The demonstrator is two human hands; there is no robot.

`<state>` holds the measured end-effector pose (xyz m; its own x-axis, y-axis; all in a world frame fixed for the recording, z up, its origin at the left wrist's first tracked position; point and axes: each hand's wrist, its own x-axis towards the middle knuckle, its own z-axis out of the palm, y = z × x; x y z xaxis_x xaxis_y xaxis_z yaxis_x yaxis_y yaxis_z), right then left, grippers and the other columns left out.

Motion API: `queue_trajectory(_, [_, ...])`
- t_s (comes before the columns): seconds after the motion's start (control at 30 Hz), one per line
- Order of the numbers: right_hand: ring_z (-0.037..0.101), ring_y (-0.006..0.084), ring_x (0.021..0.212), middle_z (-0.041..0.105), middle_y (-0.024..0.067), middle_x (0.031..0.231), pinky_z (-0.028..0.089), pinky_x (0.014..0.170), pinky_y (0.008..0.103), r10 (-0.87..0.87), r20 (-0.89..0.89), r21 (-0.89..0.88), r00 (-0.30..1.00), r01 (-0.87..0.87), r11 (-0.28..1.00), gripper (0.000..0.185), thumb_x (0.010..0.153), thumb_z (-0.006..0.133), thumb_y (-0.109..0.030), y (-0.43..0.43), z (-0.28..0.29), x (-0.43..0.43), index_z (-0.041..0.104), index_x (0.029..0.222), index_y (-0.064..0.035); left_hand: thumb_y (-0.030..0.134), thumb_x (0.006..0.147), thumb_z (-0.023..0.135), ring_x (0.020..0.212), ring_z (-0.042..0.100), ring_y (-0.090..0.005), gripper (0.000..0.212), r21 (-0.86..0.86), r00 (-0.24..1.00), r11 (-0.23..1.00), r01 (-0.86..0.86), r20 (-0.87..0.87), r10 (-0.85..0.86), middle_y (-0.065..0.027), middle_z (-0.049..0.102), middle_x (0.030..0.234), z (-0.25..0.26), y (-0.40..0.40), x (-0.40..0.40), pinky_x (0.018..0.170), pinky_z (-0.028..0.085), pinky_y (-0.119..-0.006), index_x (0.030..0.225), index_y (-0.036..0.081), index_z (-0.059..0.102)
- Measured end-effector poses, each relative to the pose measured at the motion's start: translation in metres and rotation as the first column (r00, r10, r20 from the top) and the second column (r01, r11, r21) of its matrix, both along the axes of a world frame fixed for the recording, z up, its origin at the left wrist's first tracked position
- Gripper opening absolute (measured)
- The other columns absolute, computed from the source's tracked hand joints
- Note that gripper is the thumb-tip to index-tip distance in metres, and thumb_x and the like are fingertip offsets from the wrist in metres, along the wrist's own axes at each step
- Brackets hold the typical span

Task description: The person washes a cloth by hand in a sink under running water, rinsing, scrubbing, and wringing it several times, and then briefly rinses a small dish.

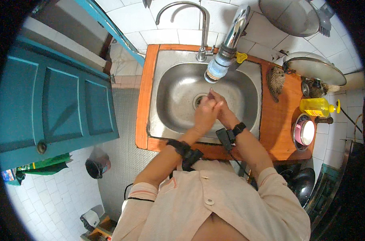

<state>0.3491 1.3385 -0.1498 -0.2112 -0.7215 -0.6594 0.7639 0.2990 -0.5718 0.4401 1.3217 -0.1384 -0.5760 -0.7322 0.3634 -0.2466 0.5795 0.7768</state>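
Note:
My left hand (205, 111) and my right hand (224, 108) are pressed together above the drain (199, 101) of a stainless steel sink (176, 116). The left fingers curl over the right hand, and part of each hand hides the other. No object shows between them. Just beyond the hands hangs a chrome tap (236, 27) with a clear bluish filter nozzle (220, 67); I see no stream from it. Black bands circle both forearms; a black device (226, 137) with a cable sits by the right wrist.
A gooseneck faucet (202, 52) rises behind the basin. On the right of the wooden counter (278, 129) are a striped cloth (275, 81), a yellow pump bottle (316, 107), a pink mug (304, 132) and a leaning pan lid (316, 70). A teal door (62, 102) stands at left, near a black bucket (94, 168).

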Motion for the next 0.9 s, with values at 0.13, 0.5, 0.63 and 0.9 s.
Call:
queue_trajectory(0.13, [0.049, 0.0166, 0.055, 0.049, 0.004, 0.064, 0.041, 0.046, 0.0335, -0.181, 0.186, 0.123, 0.966, 0.16, 0.979, 0.025, 0.085, 0.045, -0.033, -0.001, 0.014, 0.015, 0.049, 0.076, -0.0099, 0.03, 0.085, 0.045, 0.056, 0.052, -0.0354, 0.033, 0.135, 0.936, 0.951, -0.277, 0.264, 0.235, -0.0175, 0.054, 0.064, -0.009, -0.014, -0.014, 0.052, 0.042, -0.042, 0.07, 0.002, 0.054])
queue_trajectory(0.5, [0.059, 0.0206, 0.062, 0.06, 0.0105, 0.077, 0.048, 0.051, 0.0317, 0.38, 0.138, -0.019, 0.915, -0.381, 0.924, 0.032, 0.082, 0.05, -0.035, 0.006, 0.015, -0.014, 0.053, 0.085, -0.0025, 0.029, 0.082, 0.05, 0.056, 0.056, -0.0296, 0.032, 0.035, 0.923, 0.999, -0.023, 0.384, 0.008, -0.017, 0.057, 0.067, -0.037, -0.037, 0.012, 0.051, 0.043, -0.038, 0.069, 0.0, 0.056])
queue_trajectory(0.63, [0.054, 0.0232, 0.076, 0.057, 0.0107, 0.075, 0.042, 0.07, 0.0341, 0.309, -0.913, 0.122, 0.265, -0.546, 0.829, 0.017, 0.079, 0.053, -0.017, 0.002, 0.058, -0.026, 0.055, 0.084, -0.0005, 0.027, 0.082, 0.053, 0.054, 0.055, -0.0184, 0.024, 0.926, 0.993, 0.376, -0.045, 0.002, 0.114, -0.0079, 0.058, 0.069, -0.042, -0.046, 0.036, 0.047, 0.044, -0.031, 0.076, 0.004, 0.056])
queue_trajectory(0.9, [0.047, 0.028, 0.094, 0.052, 0.011, 0.1, 0.036, 0.083, 0.0374, 0.033, -0.914, 0.147, -0.405, -0.254, 0.956, 0.017, 0.075, 0.053, -0.012, -0.005, 0.077, -0.09, 0.056, 0.09, -0.0027, 0.017, 0.08, 0.056, 0.065, 0.054, -0.0126, 0.014, 0.975, 0.965, 0.086, 0.203, -0.214, 0.149, -0.0033, 0.053, 0.073, -0.023, -0.037, 0.039, 0.056, 0.048, -0.026, 0.088, 0.007, 0.051])
